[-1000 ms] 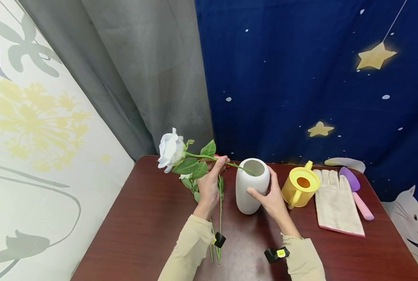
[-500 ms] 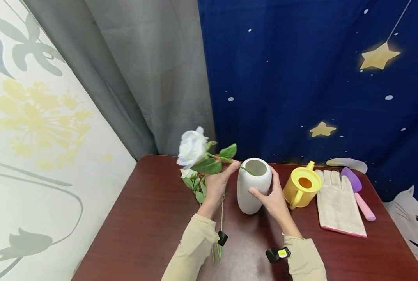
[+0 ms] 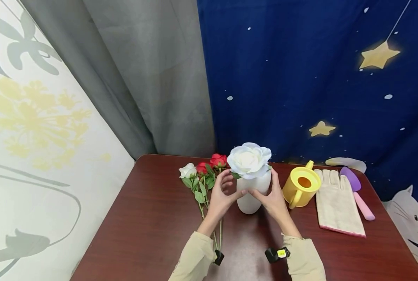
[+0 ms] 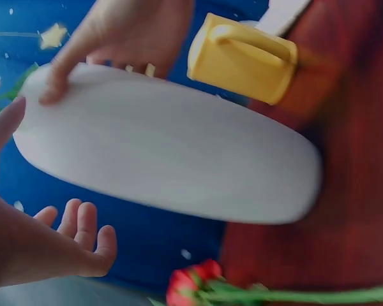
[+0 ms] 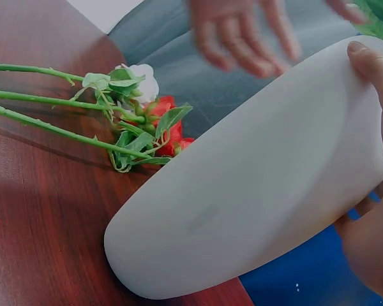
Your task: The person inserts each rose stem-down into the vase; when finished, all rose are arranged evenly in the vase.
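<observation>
While a large white rose (image 3: 249, 159) tops the white vase (image 3: 252, 200) on the table (image 3: 142, 218), apparently already placed, the right hand (image 3: 273, 200) grips the vase and the left hand (image 3: 222, 201), loosely spread just beside it, holds nothing. Two red roses (image 3: 218, 160) and a small white rose (image 3: 188, 171) lie outside the vase. Rightward, a yellow watering can (image 3: 296, 196), glove (image 3: 339, 207) and trowel (image 3: 362, 205) sit seemingly out of the way.
</observation>
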A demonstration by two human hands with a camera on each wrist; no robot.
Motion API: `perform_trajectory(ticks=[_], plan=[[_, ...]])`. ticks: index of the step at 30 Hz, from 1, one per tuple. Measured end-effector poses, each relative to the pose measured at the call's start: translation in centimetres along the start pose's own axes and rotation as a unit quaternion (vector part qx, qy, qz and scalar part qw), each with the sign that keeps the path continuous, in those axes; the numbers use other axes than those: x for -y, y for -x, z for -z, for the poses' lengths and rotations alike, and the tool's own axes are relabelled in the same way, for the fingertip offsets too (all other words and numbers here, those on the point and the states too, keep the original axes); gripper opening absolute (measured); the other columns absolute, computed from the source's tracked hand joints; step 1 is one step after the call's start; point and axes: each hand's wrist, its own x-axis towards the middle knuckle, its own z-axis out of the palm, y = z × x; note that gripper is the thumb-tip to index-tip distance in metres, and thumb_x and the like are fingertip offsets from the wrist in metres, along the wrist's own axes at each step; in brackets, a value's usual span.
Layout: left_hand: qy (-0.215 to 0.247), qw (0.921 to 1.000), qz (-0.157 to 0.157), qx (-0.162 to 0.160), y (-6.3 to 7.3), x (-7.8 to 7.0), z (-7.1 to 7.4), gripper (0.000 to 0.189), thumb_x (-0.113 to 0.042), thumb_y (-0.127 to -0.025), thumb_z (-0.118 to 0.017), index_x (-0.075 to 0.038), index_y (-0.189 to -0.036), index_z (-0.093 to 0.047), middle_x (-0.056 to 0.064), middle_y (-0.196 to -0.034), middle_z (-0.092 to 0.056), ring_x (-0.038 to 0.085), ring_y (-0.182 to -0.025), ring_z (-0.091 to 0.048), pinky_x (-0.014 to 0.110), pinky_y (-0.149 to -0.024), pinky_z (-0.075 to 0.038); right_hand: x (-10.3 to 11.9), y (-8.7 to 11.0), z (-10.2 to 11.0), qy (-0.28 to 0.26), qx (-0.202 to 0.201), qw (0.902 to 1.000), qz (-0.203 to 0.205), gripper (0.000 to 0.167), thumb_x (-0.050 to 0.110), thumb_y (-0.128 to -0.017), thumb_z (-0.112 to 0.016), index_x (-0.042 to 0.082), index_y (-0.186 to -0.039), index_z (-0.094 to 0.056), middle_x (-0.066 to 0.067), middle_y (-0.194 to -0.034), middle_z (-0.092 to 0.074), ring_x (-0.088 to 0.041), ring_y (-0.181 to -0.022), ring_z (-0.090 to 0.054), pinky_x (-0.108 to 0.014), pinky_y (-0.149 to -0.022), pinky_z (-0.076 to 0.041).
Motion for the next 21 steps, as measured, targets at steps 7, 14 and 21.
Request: perform_trajectory(ticks=[7, 14, 21], plan=[[-0.11, 0.9841, 0.011, -0.139, 1.7, 8.6, 2.8, 0.046, -0.01, -0.075, -0.077, -0.007, -0.118, -0.058, 0.014, -0.115, -0.056, 0.034, -0.104, -0.052, 0.05, -0.087, -0.041, 1.4, 0.1, 0.0, 0.009, -0.003, 1.0, -0.001, 0.084, 0.009, -0.078, -0.076, 0.009, -0.143, -0.023, -0.014, -0.138, -0.036, -0.03, -0.121, -0.037, -0.053, -0.1, -0.029], [-0.201, 0.9271, 0.024, -0.315, 3.2, 12.7, 6.9, 0.021, -0.001, -0.078, -0.071, -0.004, -0.098, -0.066, 0.013, -0.1, -0.058, 0.029, -0.089, -0.053, 0.041, -0.076, -0.041, 1.8, 0.3, 0.0, 0.027, -0.002, 0.9994, -0.021, 0.08, 0.014, -0.079, -0.075, 0.011, -0.141, -0.023, -0.015, -0.137, -0.036, -0.031, -0.122, -0.036, -0.055, -0.102, -0.027], [-0.235, 0.9076, 0.104, -0.332, 4.0, 14.2, 10.0, 0.023, -0.01, -0.081, -0.072, -0.002, -0.1, -0.063, 0.013, -0.094, -0.062, 0.028, -0.079, -0.059, 0.043, -0.07, -0.046, 1.7, 0.4, 0.0, 0.029, -0.001, 0.9994, -0.021, 0.082, 0.015, -0.08, -0.075, 0.01, -0.142, -0.022, -0.015, -0.139, -0.034, -0.032, -0.123, -0.035, -0.057, -0.103, -0.024]])
